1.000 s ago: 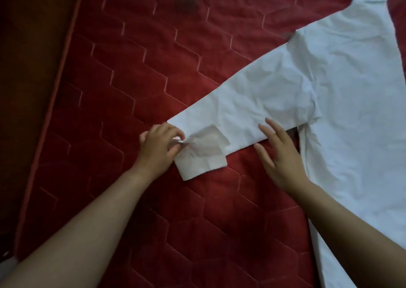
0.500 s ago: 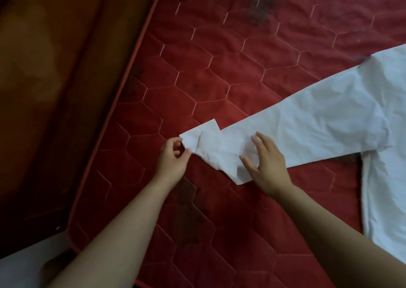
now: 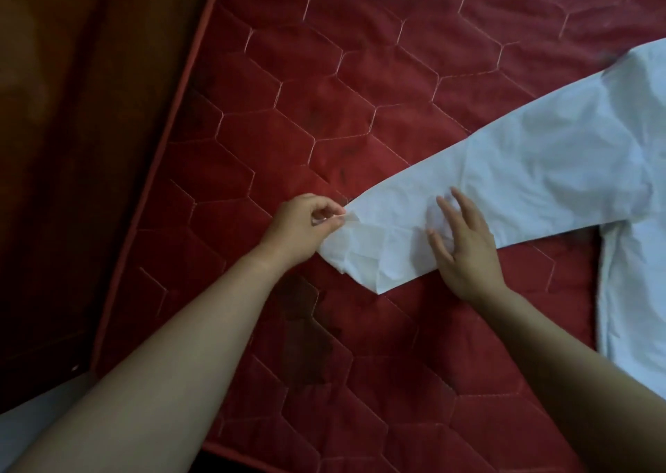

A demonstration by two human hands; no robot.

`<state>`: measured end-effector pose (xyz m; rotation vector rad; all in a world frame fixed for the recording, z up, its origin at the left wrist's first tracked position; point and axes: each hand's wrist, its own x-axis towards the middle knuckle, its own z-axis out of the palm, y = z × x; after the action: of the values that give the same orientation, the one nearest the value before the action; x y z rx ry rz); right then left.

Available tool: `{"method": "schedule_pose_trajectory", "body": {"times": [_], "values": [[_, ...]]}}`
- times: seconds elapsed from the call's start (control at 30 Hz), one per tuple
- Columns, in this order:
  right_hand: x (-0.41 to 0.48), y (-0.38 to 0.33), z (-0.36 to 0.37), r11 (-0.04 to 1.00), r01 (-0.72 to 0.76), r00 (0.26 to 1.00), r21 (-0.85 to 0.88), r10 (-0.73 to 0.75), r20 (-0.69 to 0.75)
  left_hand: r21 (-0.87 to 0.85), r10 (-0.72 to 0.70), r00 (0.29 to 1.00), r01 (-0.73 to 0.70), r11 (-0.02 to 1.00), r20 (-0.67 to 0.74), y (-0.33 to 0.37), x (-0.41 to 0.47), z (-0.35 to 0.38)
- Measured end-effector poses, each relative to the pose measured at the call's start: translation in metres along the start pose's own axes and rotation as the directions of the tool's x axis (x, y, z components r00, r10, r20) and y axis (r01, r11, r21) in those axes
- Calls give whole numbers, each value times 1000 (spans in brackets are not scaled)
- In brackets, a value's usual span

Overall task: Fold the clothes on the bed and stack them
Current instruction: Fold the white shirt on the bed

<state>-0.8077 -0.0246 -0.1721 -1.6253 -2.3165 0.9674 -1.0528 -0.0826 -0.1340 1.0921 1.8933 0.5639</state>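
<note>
Now: Sleeve Cuff Pinched, Sleeve Pressed Flat

Left hand (image 3: 302,227) grips the crumpled cuff (image 3: 360,256) of the white shirt (image 3: 641,292), its thumb and curled fingers (image 3: 333,223) pinching the cloth. Right hand (image 3: 465,252), just at 3 o'clock of the cuff, rests on the sleeve (image 3: 522,180) with fingers straight and spread, holding nothing. The sleeve runs from frame centre toward 2 o'clock and joins the shirt body at the 3 o'clock edge. All the cloth lies on the red quilted bed (image 3: 306,94). Dark wood (image 3: 72,148) borders the bed at 9 o'clock.

mattress (image 3: 324,76): red, hexagon-quilted | wooden panel (image 3: 72,148): dark brown, left | light: dim
</note>
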Motion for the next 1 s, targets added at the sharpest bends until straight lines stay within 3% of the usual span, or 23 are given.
{"method": "schedule_pose_trajectory", "body": {"times": [0.1, 0.2, 0.3, 0.4, 0.47, 0.53, 0.63, 0.73, 0.8, 0.87, 1.0], "values": [[-6, -9, -6, 999, 11, 999, 49, -13, 38, 25, 50, 999, -50, 998, 20, -7, -42, -17], [-13, -22, -1, 997, 39, 996, 71, -45, 79, 75, 1, 999, -4, 997, 46, -20, -82, -33], [-18, -34, 11, 996, 79, 991, 49, -84, 105, -42, -145, 983, 141, 989, -110, -32, -103, -34], [-21, -42, 27, 992, 120, 987, -32, -116, 109, -199, -356, 888, 308, 930, -292, -37, -95, -14], [-24, -42, 39, 984, 153, 973, -95, -134, 186, -185, -394, 858, 351, 918, -330, -39, -84, 4], [-28, -38, 46, 968, 200, 954, -153, -157, 255, -99, -327, 878, 312, 945, -350, -38, -73, 16], [-27, -26, 40, 974, 197, 969, -114, -176, 174, 173, -150, 951, 202, 964, -272, -31, -51, 27], [-17, -8, 29, 973, 65, 992, -222, -38, 123, 409, -184, 976, 215, 887, -113, -20, -30, 33], [-15, 3, 24, 962, 55, 991, -268, -19, 136, 522, -223, 974, 209, 827, -37, -17, -24, 35], [-16, 12, 16, 959, 32, 991, -282, 5, 132, 531, -226, 974, 191, 826, 1, -14, -26, 33], [-21, 28, -15, 966, -35, 992, -254, 65, 112, 380, -146, 987, 161, 911, -70, 8, -40, 28]]}}
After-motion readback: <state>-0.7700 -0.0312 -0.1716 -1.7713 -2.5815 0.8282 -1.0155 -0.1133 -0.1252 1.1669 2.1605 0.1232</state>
